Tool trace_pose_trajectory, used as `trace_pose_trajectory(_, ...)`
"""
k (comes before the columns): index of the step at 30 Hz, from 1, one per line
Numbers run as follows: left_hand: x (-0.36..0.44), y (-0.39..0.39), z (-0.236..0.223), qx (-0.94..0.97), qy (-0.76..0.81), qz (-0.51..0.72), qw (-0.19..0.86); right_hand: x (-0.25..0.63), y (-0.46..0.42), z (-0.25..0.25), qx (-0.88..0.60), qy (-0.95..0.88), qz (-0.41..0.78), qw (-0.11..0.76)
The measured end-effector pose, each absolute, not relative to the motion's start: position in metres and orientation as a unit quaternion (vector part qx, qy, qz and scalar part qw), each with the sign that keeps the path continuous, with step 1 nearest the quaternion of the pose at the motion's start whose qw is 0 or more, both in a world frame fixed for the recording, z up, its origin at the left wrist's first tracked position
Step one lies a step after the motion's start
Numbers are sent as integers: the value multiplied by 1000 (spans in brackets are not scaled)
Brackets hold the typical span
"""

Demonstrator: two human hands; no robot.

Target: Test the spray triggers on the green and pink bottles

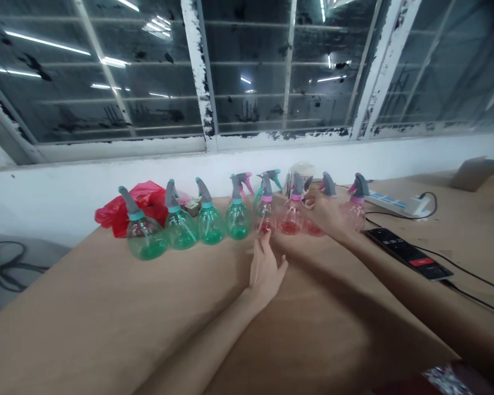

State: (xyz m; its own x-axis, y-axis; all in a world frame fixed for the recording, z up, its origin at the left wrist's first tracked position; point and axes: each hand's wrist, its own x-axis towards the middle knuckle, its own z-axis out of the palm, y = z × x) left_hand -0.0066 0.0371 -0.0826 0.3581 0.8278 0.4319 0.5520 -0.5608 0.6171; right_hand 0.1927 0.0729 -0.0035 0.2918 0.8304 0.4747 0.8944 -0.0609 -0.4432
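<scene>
A row of spray bottles with grey trigger heads stands along the back of the table. Several on the left, such as this green spray bottle (211, 227), hold green liquid. To their right are pink ones with red liquid. My left hand (267, 269) is open, thumb apart, its fingertips at the base of the first pink spray bottle (265, 216). The bent fingers of my right hand (323, 211) close at the collar of the neighbouring pink spray bottle (290, 222). That hand partly covers another pink bottle; a further pink spray bottle (357, 211) stands beyond my wrist.
A red plastic bag (148, 200) lies behind the green bottles. At the right are a white power strip (399, 204), a phone (407, 254) with cables, and a cardboard piece (473, 174). More trigger heads and a whitish container (302, 173) show behind the row.
</scene>
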Motion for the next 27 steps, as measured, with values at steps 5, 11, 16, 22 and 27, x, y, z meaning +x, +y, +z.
trace_pose_trajectory(5,-7,37,-83,802,428,370,192,193,92,-6,-735,-586,-44,339)
trace_pose_trajectory(11,-7,35,-81,803,434,361,189,188,102,-8,-732,-594,-22,332)
trace_pose_trajectory(16,-7,36,-80,792,410,405,200,193,85,-13,-706,-623,-28,336)
trace_pose_trajectory(22,-7,31,-76,812,391,401,167,187,32,-21,-595,-712,16,372)
trace_pose_trajectory(27,-6,22,-69,826,369,368,216,181,-4,-21,-504,-777,98,364)
